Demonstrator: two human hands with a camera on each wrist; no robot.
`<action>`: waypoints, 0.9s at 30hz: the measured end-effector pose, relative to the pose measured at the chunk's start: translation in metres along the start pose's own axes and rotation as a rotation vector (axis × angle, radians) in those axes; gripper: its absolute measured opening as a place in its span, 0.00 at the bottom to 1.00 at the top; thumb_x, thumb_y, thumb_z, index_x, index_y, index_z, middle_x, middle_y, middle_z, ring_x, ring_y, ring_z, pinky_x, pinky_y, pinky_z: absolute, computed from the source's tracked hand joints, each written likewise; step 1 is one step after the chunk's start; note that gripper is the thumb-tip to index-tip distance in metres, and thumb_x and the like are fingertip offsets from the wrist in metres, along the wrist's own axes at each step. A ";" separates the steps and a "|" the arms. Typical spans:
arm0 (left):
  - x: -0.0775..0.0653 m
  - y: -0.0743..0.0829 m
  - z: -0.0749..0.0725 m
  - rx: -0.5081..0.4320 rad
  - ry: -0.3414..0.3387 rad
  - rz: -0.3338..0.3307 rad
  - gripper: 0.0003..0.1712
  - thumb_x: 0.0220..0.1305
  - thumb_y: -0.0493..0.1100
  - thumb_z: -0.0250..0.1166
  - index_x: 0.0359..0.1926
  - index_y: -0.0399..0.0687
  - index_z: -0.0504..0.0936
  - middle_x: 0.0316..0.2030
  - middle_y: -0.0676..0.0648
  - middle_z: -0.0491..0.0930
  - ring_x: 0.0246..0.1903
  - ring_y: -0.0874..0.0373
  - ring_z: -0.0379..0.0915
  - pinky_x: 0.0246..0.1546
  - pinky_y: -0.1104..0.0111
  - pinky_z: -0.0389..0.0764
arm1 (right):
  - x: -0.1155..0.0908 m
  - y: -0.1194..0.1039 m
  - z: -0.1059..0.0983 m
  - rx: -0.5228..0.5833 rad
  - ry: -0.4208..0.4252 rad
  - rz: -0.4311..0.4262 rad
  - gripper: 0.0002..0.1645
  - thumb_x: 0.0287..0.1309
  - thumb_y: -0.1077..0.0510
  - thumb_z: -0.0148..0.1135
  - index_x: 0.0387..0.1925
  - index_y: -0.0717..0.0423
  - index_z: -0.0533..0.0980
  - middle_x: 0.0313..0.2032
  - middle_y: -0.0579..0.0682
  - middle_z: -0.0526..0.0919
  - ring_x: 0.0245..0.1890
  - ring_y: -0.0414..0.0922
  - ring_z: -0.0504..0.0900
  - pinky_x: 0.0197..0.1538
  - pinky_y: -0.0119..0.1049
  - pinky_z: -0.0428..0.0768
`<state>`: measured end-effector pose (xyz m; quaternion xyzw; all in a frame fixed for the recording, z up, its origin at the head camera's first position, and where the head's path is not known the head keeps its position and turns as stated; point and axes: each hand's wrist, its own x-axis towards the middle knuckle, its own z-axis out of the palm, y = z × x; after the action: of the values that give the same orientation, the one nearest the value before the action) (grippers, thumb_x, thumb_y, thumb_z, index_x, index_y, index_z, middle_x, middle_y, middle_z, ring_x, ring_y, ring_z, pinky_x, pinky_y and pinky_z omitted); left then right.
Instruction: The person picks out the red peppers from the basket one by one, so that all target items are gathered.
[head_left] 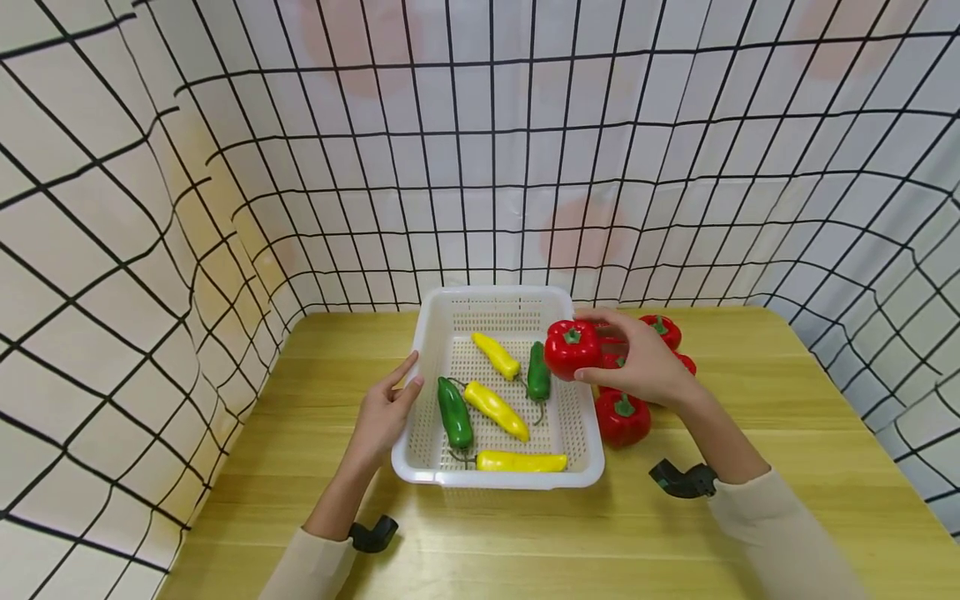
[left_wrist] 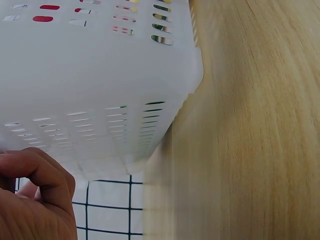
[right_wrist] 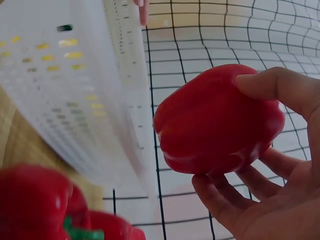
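A white plastic basket (head_left: 498,478) stands on the table, holding three yellow chili peppers (head_left: 497,410) and two green chili peppers (head_left: 454,413). With thumb and fingers my left hand (head_left: 382,415) grips the basket's left rim; in the left wrist view its curled fingers (left_wrist: 52,177) are beside the perforated wall. My right hand (head_left: 645,354) holds a red bell pepper (head_left: 572,350) over the basket's right rim. In the right wrist view, thumb and fingers wrap around that bell pepper (right_wrist: 220,120), which is lifted clear of the basket wall (right_wrist: 75,95).
Several more red bell peppers (head_left: 623,419) lie on the wooden table (head_left: 787,417) just right of the basket, partly behind my right hand. A black wire grid (head_left: 491,179) encloses the table's back and sides, with pale cloth behind it.
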<state>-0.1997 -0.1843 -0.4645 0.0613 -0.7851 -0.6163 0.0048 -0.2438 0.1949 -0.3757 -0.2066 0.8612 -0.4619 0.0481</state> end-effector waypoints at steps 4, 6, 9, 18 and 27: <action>0.000 0.000 0.000 -0.006 -0.009 0.000 0.29 0.76 0.54 0.61 0.74 0.72 0.69 0.34 0.28 0.84 0.35 0.43 0.88 0.34 0.54 0.91 | -0.012 0.008 -0.011 0.001 0.013 -0.011 0.46 0.53 0.54 0.79 0.71 0.49 0.68 0.64 0.56 0.77 0.61 0.58 0.77 0.55 0.49 0.88; 0.000 0.000 0.000 -0.006 -0.010 -0.002 0.29 0.76 0.54 0.61 0.74 0.72 0.69 0.34 0.28 0.84 0.36 0.42 0.88 0.34 0.54 0.91 | -0.018 0.013 -0.016 0.011 0.021 -0.018 0.45 0.53 0.56 0.79 0.71 0.50 0.67 0.64 0.56 0.75 0.61 0.59 0.77 0.55 0.41 0.88; 0.000 0.001 0.000 -0.007 -0.007 -0.010 0.28 0.76 0.54 0.61 0.74 0.74 0.70 0.33 0.29 0.84 0.35 0.43 0.88 0.34 0.55 0.91 | -0.027 0.019 -0.023 0.032 0.031 -0.024 0.44 0.54 0.59 0.78 0.70 0.52 0.68 0.65 0.56 0.74 0.60 0.58 0.77 0.54 0.27 0.84; -0.001 0.000 -0.001 -0.009 -0.013 -0.009 0.29 0.76 0.54 0.60 0.75 0.71 0.69 0.38 0.28 0.86 0.38 0.40 0.88 0.34 0.54 0.91 | -0.055 0.037 -0.041 0.007 0.074 0.017 0.45 0.54 0.61 0.78 0.71 0.51 0.67 0.67 0.57 0.72 0.62 0.56 0.75 0.52 0.21 0.81; -0.001 0.002 -0.001 -0.006 -0.009 -0.003 0.29 0.76 0.54 0.61 0.75 0.70 0.69 0.38 0.29 0.86 0.38 0.40 0.88 0.34 0.54 0.91 | -0.076 0.067 -0.051 -0.064 0.120 -0.026 0.44 0.54 0.62 0.77 0.71 0.55 0.68 0.65 0.56 0.72 0.56 0.28 0.72 0.55 0.13 0.74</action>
<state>-0.1988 -0.1844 -0.4626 0.0600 -0.7830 -0.6191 0.0006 -0.2099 0.2975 -0.4096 -0.1912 0.8741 -0.4463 -0.0164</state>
